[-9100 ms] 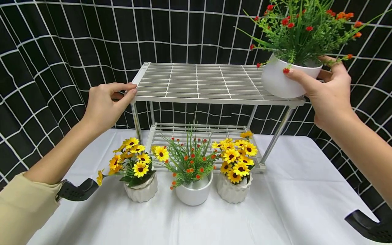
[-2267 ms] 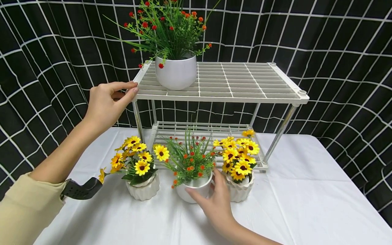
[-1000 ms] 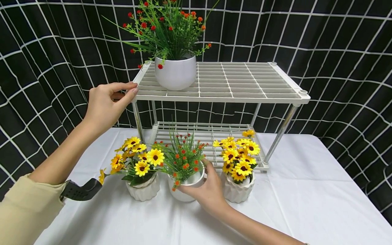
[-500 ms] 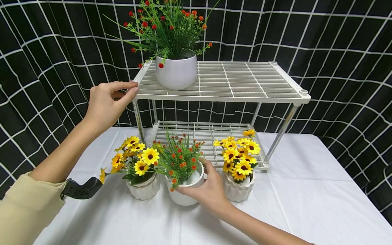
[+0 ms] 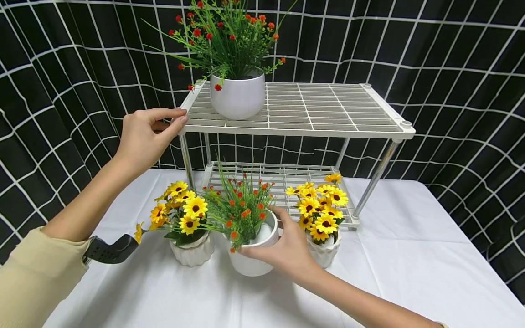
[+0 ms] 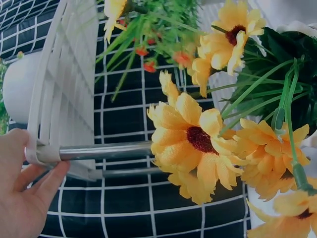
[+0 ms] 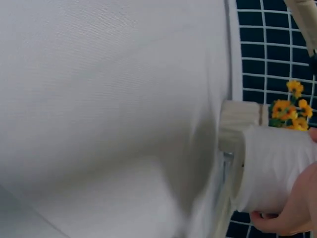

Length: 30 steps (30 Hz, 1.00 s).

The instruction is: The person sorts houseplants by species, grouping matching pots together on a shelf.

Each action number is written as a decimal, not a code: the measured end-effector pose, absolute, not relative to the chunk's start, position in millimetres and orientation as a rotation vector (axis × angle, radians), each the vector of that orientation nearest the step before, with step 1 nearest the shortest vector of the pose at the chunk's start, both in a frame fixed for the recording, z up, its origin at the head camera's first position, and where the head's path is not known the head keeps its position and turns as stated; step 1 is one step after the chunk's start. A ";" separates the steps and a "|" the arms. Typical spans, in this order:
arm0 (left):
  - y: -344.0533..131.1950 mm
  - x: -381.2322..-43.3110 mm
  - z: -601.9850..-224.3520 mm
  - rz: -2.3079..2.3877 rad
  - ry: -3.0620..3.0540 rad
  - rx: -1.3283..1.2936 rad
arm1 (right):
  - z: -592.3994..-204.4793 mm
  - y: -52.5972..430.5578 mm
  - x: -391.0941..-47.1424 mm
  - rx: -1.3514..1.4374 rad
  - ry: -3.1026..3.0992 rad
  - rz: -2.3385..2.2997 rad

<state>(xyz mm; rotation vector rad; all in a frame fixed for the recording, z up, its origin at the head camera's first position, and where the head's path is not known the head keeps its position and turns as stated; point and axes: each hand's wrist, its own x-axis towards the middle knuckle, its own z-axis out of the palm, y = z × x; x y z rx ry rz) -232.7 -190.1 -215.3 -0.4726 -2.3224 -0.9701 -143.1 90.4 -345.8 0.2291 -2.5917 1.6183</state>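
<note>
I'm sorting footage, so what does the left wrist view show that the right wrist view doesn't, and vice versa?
Only the left wrist view shows the left hand pinching the white shelf corner, a round white pot on that shelf, and small red-orange flowers. Only the right wrist view shows the right hand gripping a smooth white planter, plus a beige fabric sleeve. Both show yellow daisy-like flowers and the black backdrop with a white grid.
</note>
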 end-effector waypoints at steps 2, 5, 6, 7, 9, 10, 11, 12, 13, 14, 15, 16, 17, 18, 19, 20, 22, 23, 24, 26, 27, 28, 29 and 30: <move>-190.3 -232.9 -215.2 -0.970 -2.323 -0.473 | -340.3 92.1 -142.4 0.230 -2.603 1.614; -190.6 -232.7 -215.0 -0.969 -2.324 -0.471 | -331.7 95.3 -141.5 0.255 -2.604 1.620; -190.6 -232.6 -214.9 -0.971 -2.325 -0.469 | -328.6 96.5 -141.3 0.267 -2.600 1.627; -190.5 -232.5 -214.8 -0.971 -2.326 -0.467 | -325.4 97.7 -141.1 0.279 -2.599 1.633; -190.2 -232.2 -214.8 -0.971 -2.331 -0.464 | -318.5 100.3 -140.8 0.297 -2.600 1.631; -189.9 -232.1 -214.8 -0.972 -2.332 -0.464 | -314.7 101.4 -140.6 0.296 -2.608 1.621; -189.7 -232.1 -214.8 -0.973 -2.334 -0.462 | -310.6 102.7 -140.3 0.290 -2.616 1.619; -189.5 -231.9 -214.8 -0.973 -2.335 -0.461 | -306.2 103.9 -140.2 0.287 -2.622 1.624; -189.5 -231.8 -214.8 -0.972 -2.337 -0.461 | -301.7 105.1 -140.2 0.283 -2.627 1.634; -189.5 -231.7 -214.9 -0.973 -2.336 -0.460 | -297.0 106.3 -140.1 0.282 -2.630 1.637; -189.7 -231.7 -214.9 -0.973 -2.336 -0.462 | -292.1 107.6 -139.6 0.281 -2.635 1.640; -189.6 -231.8 -214.9 -0.973 -2.335 -0.464 | -287.2 109.3 -138.9 0.284 -2.635 1.643; -189.5 -231.7 -215.0 -0.972 -2.336 -0.464 | -282.4 111.0 -138.4 0.295 -2.630 1.647; -189.6 -231.8 -215.0 -0.971 -2.336 -0.465 | -277.5 112.6 -137.9 0.301 -2.629 1.643; -189.8 -231.8 -215.0 -0.969 -2.335 -0.466 | -272.7 114.2 -137.6 0.312 -2.625 1.639; -190.1 -231.7 -214.9 -0.968 -2.334 -0.468 | -267.8 115.6 -137.3 0.321 -2.622 1.635; -190.5 -231.4 -214.8 -0.968 -2.335 -0.467 | -258.6 118.7 -137.5 0.329 -2.617 1.634; -190.7 -231.2 -214.7 -0.969 -2.336 -0.466 | -254.1 120.4 -138.0 0.326 -2.615 1.631; -190.7 -231.0 -214.6 -0.971 -2.336 -0.466 | -249.6 122.2 -138.3 0.317 -2.618 1.623; -190.5 -230.6 -214.5 -0.974 -2.339 -0.465 | -241.2 126.0 -139.0 0.307 -2.613 1.620; -190.2 -230.5 -214.4 -0.974 -2.340 -0.464 | -237.1 128.2 -139.1 0.297 -2.614 1.614; -189.9 -230.4 -214.4 -0.976 -2.342 -0.462 | -233.1 130.2 -139.1 0.287 -2.612 1.614; -189.5 -230.3 -214.4 -0.974 -2.343 -0.461 | -229.1 132.5 -139.1 0.279 -2.611 1.615; -189.1 -230.3 -214.3 -0.976 -2.343 -0.461 | -225.2 134.7 -139.0 0.276 -2.609 1.615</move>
